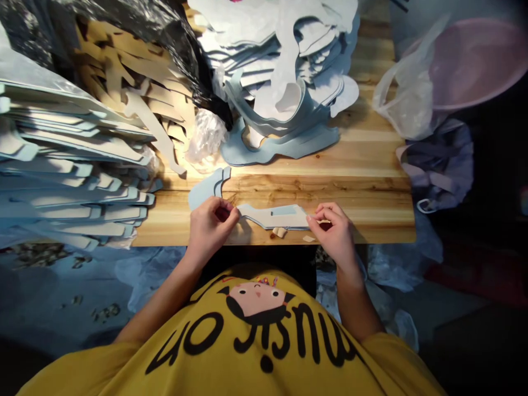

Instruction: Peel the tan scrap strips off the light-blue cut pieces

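Note:
Near the front edge of the wooden table lies a long cut-out piece (pixel 268 219), pale with a light blue strip and a small dark mark. My left hand (pixel 212 223) pinches its narrow left end between thumb and fingertips. At the opposite end, my right hand (pixel 333 228) grips the tip between thumb and finger, the other fingers curled. Just behind my left hand rest light blue curved pieces (pixel 206 188), partly hidden by it. Small beige scraps (pixel 279 232) sit at the long piece's lower edge.
Stacks of white-and-blue cut pieces (pixel 74 181) fill the left side. A black plastic bag (pixel 198 71) holds tan pieces (pixel 144 71). Grey-blue curved pieces (pixel 284 146) and a white pile (pixel 243 27) lie at the back. Right of the wooden table (pixel 371 192) are plastic bags (pixel 412 93) and a pink basin (pixel 478 66).

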The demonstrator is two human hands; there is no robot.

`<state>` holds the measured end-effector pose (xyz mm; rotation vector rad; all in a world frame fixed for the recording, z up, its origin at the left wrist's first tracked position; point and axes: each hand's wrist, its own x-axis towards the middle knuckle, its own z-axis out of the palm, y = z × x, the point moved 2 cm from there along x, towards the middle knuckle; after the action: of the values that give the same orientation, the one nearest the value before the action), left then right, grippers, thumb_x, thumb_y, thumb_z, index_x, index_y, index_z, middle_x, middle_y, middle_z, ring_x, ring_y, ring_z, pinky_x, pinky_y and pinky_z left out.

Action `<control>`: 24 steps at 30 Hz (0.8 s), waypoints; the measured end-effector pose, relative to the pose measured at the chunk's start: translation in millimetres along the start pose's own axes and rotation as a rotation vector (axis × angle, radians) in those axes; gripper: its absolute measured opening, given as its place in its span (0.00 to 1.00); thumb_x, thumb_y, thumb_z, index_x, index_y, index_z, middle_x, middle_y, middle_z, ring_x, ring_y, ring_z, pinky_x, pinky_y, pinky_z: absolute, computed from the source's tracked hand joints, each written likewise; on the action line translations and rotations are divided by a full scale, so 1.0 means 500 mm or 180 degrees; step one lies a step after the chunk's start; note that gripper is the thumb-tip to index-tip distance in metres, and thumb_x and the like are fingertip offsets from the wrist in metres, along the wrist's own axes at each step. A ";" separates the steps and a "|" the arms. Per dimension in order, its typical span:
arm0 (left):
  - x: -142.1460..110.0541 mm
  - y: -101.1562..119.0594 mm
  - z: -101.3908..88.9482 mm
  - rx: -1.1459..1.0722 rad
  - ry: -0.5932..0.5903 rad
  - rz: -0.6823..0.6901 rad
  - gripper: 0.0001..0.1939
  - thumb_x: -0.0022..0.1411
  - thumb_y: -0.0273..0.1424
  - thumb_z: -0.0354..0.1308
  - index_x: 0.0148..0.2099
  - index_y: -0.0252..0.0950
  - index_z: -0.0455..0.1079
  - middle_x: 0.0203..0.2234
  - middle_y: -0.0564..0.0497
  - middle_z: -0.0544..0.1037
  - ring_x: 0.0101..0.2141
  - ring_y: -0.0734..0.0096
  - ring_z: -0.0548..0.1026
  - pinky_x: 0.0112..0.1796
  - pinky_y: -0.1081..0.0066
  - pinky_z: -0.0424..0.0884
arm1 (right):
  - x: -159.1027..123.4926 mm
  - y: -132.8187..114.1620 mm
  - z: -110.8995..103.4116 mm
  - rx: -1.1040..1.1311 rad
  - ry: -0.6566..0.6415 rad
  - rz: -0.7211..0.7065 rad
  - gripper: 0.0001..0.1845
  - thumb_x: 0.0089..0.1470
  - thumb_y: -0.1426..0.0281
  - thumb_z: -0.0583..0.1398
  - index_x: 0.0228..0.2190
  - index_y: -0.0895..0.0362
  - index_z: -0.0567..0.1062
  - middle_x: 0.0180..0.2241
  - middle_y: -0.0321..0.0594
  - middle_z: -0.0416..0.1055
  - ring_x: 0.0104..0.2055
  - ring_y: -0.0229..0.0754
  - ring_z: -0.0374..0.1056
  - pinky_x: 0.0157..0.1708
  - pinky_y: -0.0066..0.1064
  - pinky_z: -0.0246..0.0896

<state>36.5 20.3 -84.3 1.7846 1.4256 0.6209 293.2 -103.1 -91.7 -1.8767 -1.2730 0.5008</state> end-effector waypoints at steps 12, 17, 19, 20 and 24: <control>0.000 -0.001 0.003 0.0064 0.0024 0.0079 0.05 0.56 0.32 0.61 0.29 0.37 0.71 0.22 0.55 0.73 0.22 0.74 0.70 0.24 0.75 0.65 | 0.008 -0.008 0.004 -0.0451 0.0046 -0.0123 0.12 0.53 0.70 0.62 0.21 0.54 0.68 0.32 0.38 0.69 0.34 0.40 0.69 0.31 0.29 0.64; 0.000 0.005 0.003 0.0125 0.0020 0.0048 0.06 0.55 0.32 0.61 0.29 0.36 0.70 0.22 0.54 0.73 0.23 0.75 0.70 0.25 0.75 0.65 | 0.009 -0.011 0.005 -0.0609 0.0047 -0.0156 0.12 0.53 0.70 0.63 0.21 0.54 0.68 0.32 0.38 0.70 0.33 0.40 0.69 0.32 0.30 0.63; 0.000 0.004 0.003 0.0134 0.0009 0.0067 0.06 0.55 0.31 0.61 0.29 0.36 0.70 0.22 0.54 0.73 0.23 0.75 0.71 0.26 0.75 0.66 | 0.009 -0.011 0.005 -0.0632 0.0035 -0.0190 0.12 0.53 0.70 0.63 0.21 0.54 0.68 0.32 0.38 0.70 0.33 0.40 0.69 0.32 0.30 0.63; 0.000 0.002 0.003 0.0136 0.0004 0.0081 0.06 0.55 0.31 0.61 0.29 0.36 0.70 0.22 0.54 0.73 0.23 0.75 0.71 0.26 0.75 0.66 | 0.009 -0.011 0.004 -0.0633 0.0022 -0.0198 0.11 0.53 0.70 0.62 0.21 0.54 0.68 0.32 0.38 0.70 0.33 0.40 0.69 0.32 0.30 0.63; -0.001 -0.005 0.003 0.0128 0.0038 0.0176 0.06 0.57 0.32 0.60 0.29 0.36 0.71 0.22 0.54 0.73 0.22 0.76 0.71 0.27 0.75 0.67 | 0.006 -0.010 0.004 -0.0590 -0.0032 -0.0189 0.11 0.53 0.70 0.62 0.22 0.54 0.68 0.33 0.38 0.69 0.33 0.39 0.68 0.30 0.28 0.63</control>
<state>36.1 19.7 -87.4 1.8599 1.4098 0.6365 290.1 -98.6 -88.6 -1.9832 -1.4188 0.3719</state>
